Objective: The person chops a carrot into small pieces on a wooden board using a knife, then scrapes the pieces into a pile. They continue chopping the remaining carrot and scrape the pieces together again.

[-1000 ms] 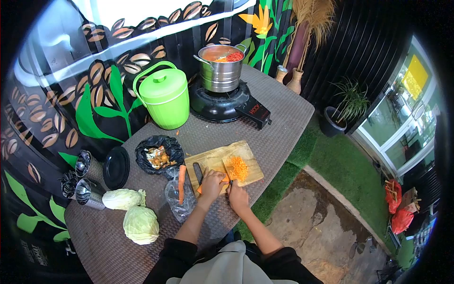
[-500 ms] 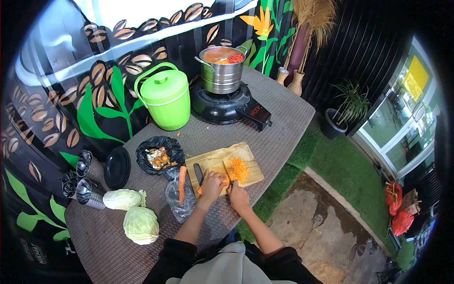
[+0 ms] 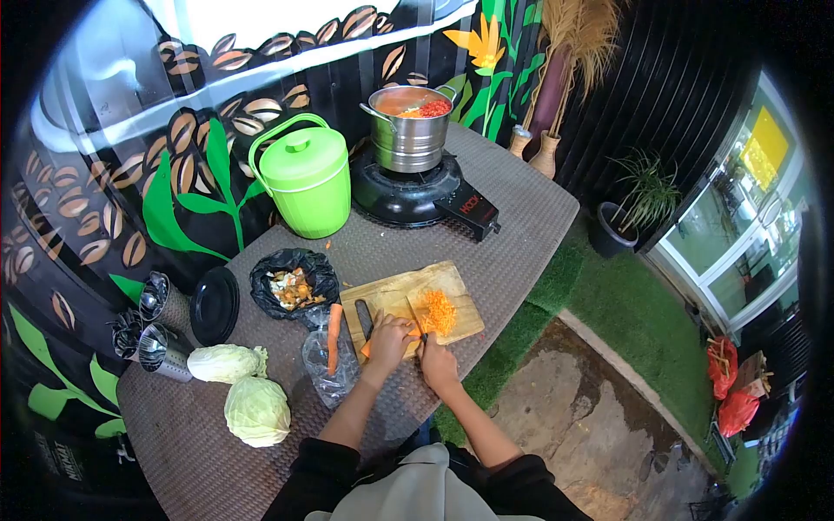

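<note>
On the wooden cutting board (image 3: 464, 323), my left hand (image 3: 388, 339) presses down on a piece of carrot (image 3: 367, 350), fingers bent over it. My right hand (image 3: 438, 363) is wrapped around the handle of a knife (image 3: 424, 340), whose blade stands beside my left fingertips. A heap of finely chopped carrot (image 3: 437, 313) lies on the far side of the blade. Left of my left hand, a dark-handled tool (image 3: 363, 316) rests on the board, partly hidden. A whole peeled carrot (image 3: 334, 334) lies left of the board on a clear plastic bag (image 3: 323, 369).
A black bag of peelings (image 3: 295, 291), a green lidded bucket (image 3: 306, 178) and a steel pot (image 3: 408, 139) on a portable stove (image 3: 407, 193) stand beyond the board. Left are a cabbage (image 3: 257, 411), a napa cabbage (image 3: 224, 363), black plates (image 3: 215, 306) and cutlery holders (image 3: 165, 352).
My hands stay nearly in place over the carrot and board, with only a slight shift of the knife. The view has tilted very slightly.
</note>
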Tool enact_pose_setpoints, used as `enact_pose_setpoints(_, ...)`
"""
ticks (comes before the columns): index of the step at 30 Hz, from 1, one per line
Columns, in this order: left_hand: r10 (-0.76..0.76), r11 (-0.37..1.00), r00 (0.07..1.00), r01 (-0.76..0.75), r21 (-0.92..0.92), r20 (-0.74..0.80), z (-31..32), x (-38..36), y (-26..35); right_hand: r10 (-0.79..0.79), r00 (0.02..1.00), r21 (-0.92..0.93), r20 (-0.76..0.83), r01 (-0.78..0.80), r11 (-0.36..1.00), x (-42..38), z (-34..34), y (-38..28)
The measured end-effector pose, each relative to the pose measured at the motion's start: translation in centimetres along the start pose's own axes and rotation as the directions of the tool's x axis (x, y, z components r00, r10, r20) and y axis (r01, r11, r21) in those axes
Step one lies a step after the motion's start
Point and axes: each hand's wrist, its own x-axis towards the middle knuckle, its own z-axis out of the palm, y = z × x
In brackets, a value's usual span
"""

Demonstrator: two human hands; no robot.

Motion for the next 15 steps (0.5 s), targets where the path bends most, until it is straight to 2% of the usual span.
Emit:
enact_pose_setpoints(4, 0.016, 1.000, 1.000, -0.015, 0.014, -0.015, -0.5, -0.2, 0.2, -0.040, 0.999, 0.017, 0.009, 0.040, 0.999, 0.6, -0.7, 0.2)
enact_pose_setpoints(7, 0.013, 1.000, 1.000, -0.013, 0.023, -0.027, -0.4, -0.2, 0.3, -0.091, 0.994, 0.028, 0.066, 0.090, 0.996, 0.8, -2.5, 0.8)
enact_pose_setpoints(9, 0.047, 0.999, 0.994, -0.046, 0.016, -0.098, -0.1, -0.4, 0.3, -0.071, 0.988, 0.031, 0.137, 0.068, 0.997, 0.3, -3.2, 0.9)
enact_pose_setpoints(10, 0.048, 0.999, 0.994, -0.046, 0.015, -0.098, 0.0, -0.4, 0.2, -0.070, 0.988, 0.030, 0.137, 0.067, 0.997, -0.3, -3.1, 0.7)
enact_pose_setpoints(12, 0.033, 0.999, 0.999, -0.034, -0.026, -0.037, 0.1, -0.4, 0.1, -0.039, 0.999, -0.021, 0.005, 0.039, 0.999, -1.8, -2.2, 0.0)
enact_pose_setpoints(15, 0.008, 0.997, 1.000, -0.008, -0.082, 0.001, 0.2, -0.3, -0.2, 0.046, 0.999, -0.030, 0.023, -0.045, 0.999, -2.1, -0.6, -0.5)
